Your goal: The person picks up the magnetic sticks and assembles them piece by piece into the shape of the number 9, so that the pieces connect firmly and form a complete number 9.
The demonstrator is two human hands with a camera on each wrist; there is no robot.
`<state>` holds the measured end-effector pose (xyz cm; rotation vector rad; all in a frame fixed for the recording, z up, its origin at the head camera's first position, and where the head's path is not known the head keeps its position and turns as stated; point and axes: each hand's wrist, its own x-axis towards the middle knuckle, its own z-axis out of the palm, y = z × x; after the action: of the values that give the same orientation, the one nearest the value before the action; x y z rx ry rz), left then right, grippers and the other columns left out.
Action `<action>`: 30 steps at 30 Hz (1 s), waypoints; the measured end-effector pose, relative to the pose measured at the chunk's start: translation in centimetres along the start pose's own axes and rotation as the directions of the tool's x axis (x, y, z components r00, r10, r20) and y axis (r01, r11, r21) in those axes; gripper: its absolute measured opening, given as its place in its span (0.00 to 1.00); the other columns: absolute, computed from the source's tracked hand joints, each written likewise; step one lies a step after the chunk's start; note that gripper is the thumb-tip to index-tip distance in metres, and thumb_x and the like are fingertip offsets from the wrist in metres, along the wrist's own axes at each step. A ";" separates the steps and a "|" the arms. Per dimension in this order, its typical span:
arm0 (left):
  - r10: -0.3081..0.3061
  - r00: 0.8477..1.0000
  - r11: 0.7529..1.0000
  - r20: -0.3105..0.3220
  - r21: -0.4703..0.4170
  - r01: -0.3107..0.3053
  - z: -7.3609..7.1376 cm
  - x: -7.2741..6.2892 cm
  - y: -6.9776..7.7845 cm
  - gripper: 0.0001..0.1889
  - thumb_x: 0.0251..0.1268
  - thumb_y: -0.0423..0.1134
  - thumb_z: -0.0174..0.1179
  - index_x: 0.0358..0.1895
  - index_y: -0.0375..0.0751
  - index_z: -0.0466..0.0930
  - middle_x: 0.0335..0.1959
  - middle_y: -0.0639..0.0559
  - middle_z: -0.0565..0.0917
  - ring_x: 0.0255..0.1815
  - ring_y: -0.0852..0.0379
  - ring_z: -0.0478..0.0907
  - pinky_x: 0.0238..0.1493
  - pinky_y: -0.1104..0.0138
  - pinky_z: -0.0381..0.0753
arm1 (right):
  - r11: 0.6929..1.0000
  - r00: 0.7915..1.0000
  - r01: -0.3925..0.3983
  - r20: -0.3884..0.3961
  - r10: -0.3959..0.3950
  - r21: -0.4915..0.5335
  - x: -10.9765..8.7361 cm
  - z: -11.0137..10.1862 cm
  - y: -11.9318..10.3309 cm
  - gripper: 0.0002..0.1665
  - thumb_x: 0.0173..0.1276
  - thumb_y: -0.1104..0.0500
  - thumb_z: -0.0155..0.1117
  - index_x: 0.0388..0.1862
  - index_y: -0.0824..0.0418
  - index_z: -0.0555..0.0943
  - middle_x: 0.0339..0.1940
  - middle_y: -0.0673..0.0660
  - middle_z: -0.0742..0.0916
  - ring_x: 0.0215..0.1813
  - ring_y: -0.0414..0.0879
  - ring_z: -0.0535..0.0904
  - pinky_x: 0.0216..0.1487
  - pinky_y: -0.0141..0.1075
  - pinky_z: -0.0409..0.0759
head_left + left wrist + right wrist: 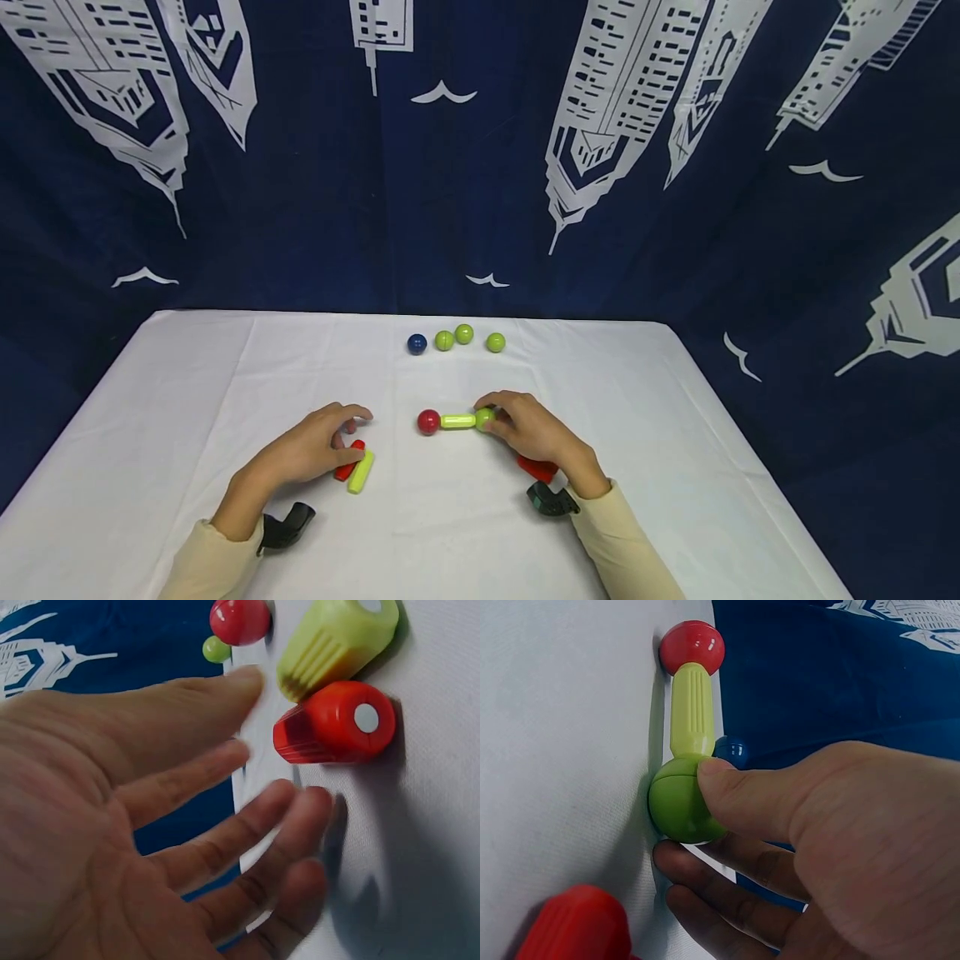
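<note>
Between my right hand's [532,429] thumb and fingers is a green ball [679,806], pinched at the right end of a yellow-green ribbed stick [457,422]. A red ball [428,422] joins the stick's other end, so the three form a straight line across the table. My left hand [303,450] holds nothing; its fingers are spread and loosely bent. Just beside it lie a red stick [334,727] and another yellow-green stick [361,472], side by side, with white discs on their ends. The left thumb overlaps the red one in the head view.
A dark blue ball [417,344] and three green balls [464,334] sit in a row toward the back of the white table [300,358]. Under my right wrist lies another red piece [537,468], partly covered. A navy cloth [315,208] with white building prints hangs behind.
</note>
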<state>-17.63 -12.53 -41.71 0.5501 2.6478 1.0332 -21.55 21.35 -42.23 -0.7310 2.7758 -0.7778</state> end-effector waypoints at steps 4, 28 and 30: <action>-0.048 0.998 0.999 0.028 0.017 0.048 0.1 0.1 0.2 0.22 0.58 0.30 0.69 0.57 0.38 0.78 0.41 0.49 0.75 0.35 0.57 0.70 0.35 0.68 0.72 | 1.000 1.000 -0.003 -0.001 0.003 -0.001 -0.1 -0.1 0.0 0.17 0.71 0.61 0.65 0.58 0.59 0.81 0.51 0.52 0.86 0.44 0.43 0.77 0.52 0.40 0.78; -0.099 0.995 0.990 -0.018 0.102 0.100 0.6 -0.4 0.4 0.14 0.54 0.29 0.65 0.44 0.46 0.79 0.26 0.53 0.72 0.29 0.57 0.68 0.31 0.65 0.66 | 1.000 1.000 -0.001 0.004 0.001 0.013 -0.1 0.1 -0.1 0.18 0.72 0.61 0.64 0.59 0.57 0.81 0.51 0.51 0.85 0.43 0.42 0.76 0.51 0.40 0.78; -0.103 0.994 0.987 -0.029 0.118 0.106 0.6 -0.4 0.4 0.14 0.55 0.29 0.64 0.44 0.46 0.79 0.27 0.52 0.72 0.30 0.56 0.68 0.32 0.64 0.66 | 1.000 1.000 -0.004 0.005 0.004 0.012 0.0 0.2 -0.1 0.17 0.72 0.61 0.64 0.59 0.57 0.81 0.51 0.51 0.85 0.43 0.42 0.76 0.51 0.40 0.77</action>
<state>-16.97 -12.06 -41.90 0.4199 2.7397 0.8610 -21.46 21.20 -42.31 -0.7239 2.7647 -0.7905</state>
